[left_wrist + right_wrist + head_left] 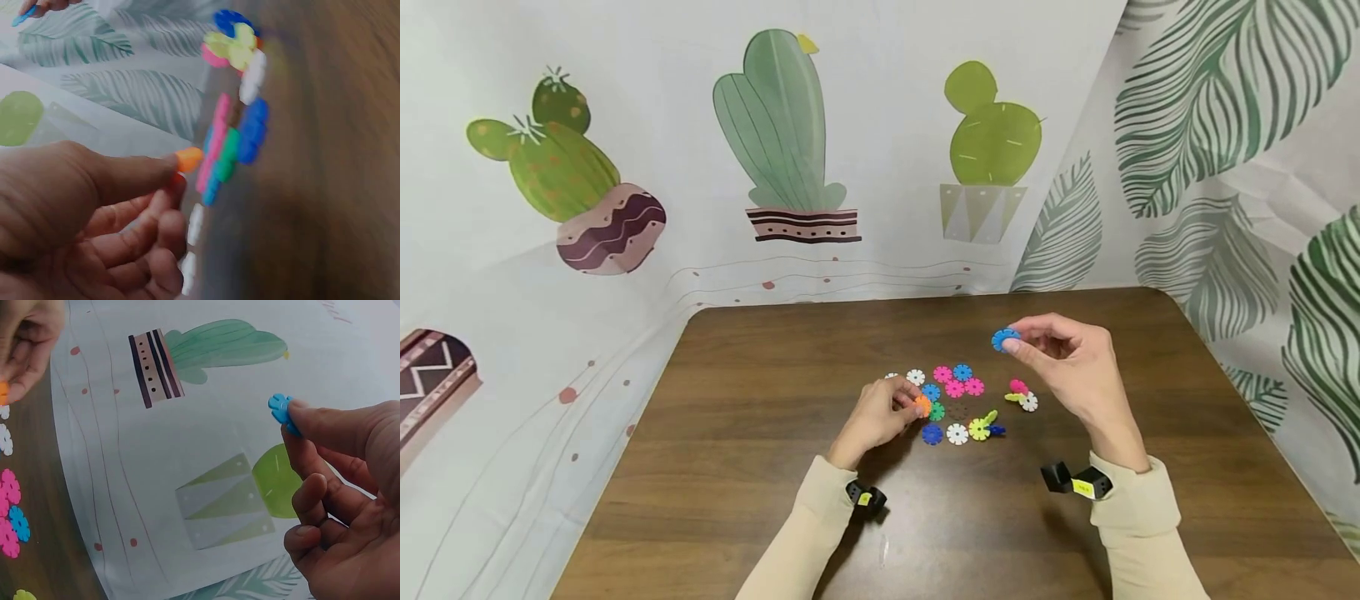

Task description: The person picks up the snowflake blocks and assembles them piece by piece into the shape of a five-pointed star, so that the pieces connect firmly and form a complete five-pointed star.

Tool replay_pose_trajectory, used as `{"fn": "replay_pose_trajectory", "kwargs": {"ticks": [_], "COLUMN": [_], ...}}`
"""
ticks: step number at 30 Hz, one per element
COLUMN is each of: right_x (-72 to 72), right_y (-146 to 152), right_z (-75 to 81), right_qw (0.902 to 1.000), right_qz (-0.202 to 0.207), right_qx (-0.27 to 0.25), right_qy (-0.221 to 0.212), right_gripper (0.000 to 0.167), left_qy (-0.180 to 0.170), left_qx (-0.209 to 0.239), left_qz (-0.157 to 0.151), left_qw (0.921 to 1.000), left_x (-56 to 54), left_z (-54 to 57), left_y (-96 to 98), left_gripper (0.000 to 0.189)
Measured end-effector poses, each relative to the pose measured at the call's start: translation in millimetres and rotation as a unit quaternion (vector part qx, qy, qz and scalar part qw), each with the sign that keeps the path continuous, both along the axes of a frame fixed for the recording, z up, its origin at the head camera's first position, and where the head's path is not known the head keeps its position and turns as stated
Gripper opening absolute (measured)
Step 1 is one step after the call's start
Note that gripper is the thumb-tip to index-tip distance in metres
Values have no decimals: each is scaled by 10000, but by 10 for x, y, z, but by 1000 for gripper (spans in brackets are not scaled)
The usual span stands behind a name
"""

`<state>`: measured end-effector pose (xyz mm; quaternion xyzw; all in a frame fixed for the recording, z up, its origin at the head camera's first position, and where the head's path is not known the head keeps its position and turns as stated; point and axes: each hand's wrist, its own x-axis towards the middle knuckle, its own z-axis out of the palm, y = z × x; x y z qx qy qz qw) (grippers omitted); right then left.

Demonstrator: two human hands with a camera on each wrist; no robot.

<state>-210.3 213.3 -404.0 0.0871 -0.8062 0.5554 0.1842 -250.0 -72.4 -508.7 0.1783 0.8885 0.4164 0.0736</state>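
Note:
My left hand [877,414] pinches an orange notched plastic disc [922,406] between thumb and index finger, low over a group of similar discs. Raised above the table at the right, my right hand [1070,361] pinches a blue notched disc [1005,339] by its edge; the right wrist view shows the same blue disc [282,412] between thumb and fingertip. Closest to the left hand lie a green disc [937,411], a light blue disc [931,392] and a dark blue disc [932,434]. In the left wrist view the orange disc [189,160] is partly hidden by the thumb.
On the brown table [737,433] lie pink discs [954,388], white discs [957,433] and a brown disc [957,409]. Two joined clusters stand to the right: a yellow-green and blue cluster [981,428], and a pink, yellow-green and white cluster [1027,400]. A patterned cloth [887,150] hangs behind.

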Motion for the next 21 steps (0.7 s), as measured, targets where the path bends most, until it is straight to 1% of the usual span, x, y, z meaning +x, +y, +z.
{"fn": "replay_pose_trajectory", "kwargs": {"ticks": [3,5,7,9,12,13,15,17,21], "right_x": [24,44,66,86,114,124,139,152,165], "right_y": [-24,-41,-61,-82,-134,-154,-195,-236,-289], "right_z": [20,30,38,43,50,54,59,66,81], "right_qw": [10000,9998,9996,9991,9980,9974,9960,9943,9901], "right_qz": [95,188,291,412,592,644,771,934,1216], "right_qx": [-12,-28,-1,51,219,283,382,404,430], "right_qy": [-3,-30,-32,17,105,136,230,322,547], "right_gripper": [14,13,12,11,13,14,18,21,28], "left_qy": [69,70,3,-157,-444,-541,-666,-769,-772], "left_qx": [633,1112,1613,2066,2591,2731,2907,3046,3116], "left_qz": [78,134,153,139,106,62,-76,-282,-677], "left_qw": [9979,9937,9868,9782,9648,9604,9545,9489,9446], "left_x": [38,78,128,186,286,317,375,420,471], "left_z": [160,285,415,539,697,738,807,856,909], "left_y": [0,-7,-13,-14,-7,-5,4,12,33], "left_gripper": [10,11,12,14,18,19,20,23,26]}}
